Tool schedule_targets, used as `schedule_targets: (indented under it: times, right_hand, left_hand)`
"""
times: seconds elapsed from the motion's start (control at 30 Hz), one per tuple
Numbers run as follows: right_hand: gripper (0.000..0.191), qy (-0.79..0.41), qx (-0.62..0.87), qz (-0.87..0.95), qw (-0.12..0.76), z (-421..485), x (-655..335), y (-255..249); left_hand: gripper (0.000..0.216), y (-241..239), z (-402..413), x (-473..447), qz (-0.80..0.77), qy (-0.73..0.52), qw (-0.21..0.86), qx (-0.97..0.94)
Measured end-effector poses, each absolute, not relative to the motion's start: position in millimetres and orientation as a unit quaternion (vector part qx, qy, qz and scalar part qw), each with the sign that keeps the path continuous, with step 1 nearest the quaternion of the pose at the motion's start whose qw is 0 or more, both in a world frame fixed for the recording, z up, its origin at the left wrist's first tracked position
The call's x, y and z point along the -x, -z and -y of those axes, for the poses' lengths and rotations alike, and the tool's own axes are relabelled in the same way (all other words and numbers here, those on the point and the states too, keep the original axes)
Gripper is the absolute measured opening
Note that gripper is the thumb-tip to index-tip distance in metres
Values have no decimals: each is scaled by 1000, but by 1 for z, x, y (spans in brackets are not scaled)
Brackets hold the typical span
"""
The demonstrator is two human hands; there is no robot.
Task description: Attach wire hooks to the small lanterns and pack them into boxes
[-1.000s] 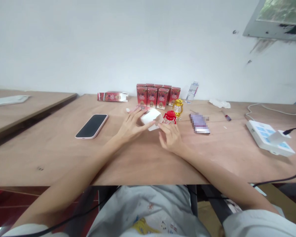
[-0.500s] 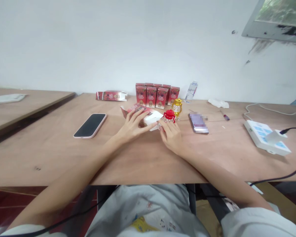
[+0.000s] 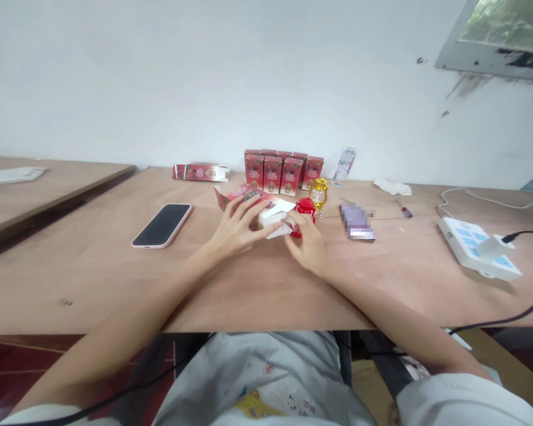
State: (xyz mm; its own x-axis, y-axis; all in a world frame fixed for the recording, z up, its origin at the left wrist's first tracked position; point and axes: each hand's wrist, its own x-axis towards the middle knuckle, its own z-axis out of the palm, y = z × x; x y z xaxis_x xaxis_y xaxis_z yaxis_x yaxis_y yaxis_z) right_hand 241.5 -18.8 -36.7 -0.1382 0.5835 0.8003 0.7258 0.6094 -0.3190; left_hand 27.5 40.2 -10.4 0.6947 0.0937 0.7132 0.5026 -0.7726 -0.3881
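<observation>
A red printed carton (image 3: pixel 245 193) lies on its side on the table, its white end flaps (image 3: pixel 281 208) folded out toward the right. My left hand (image 3: pixel 236 229) grips the carton, fingers over the top and thumb along the near side by the white end. At that end is my right hand (image 3: pixel 308 245), thumb and forefinger apart, fingertips at the flaps. Just behind the right fingers stands a small red lantern (image 3: pixel 306 207), partly hidden by them. A gold lantern (image 3: pixel 318 193) of similar shape stands upright behind it.
Several upright red boxes (image 3: pixel 272 173) stand in rows by the wall; another open box (image 3: pixel 199 172) lies left of them. A phone (image 3: pixel 162 225) lies left, a second phone (image 3: pixel 357 222) right. Farther right are a screwdriver (image 3: pixel 404 209), white tissue (image 3: pixel 393 187) and power strip (image 3: pixel 471 242).
My right thumb and forefinger have spread apart at the carton's end, and the white flaps now stand wider. The left hand keeps its hold almost unmoved.
</observation>
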Motion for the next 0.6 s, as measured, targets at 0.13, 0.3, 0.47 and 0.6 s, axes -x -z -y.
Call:
schedule_targets:
  times: [0.13,0.3,0.47,0.6]
  right_hand:
    - [46,60,416,756,502,19,-240,37]
    - [34,-24,404,749,525,21,-239,37]
    - [19,-143,378,731,549,27,-234,37]
    - [14,-191,377,697,580,25,-232,38]
  left_hand:
    - [51,9,-40,-28,174,353,313,864]
    - [37,10,-42,-27,159,347,334,862]
    - [37,11,-31,-34,129,410,321,844]
    - [44,13,-30,-36,105,394,265,874]
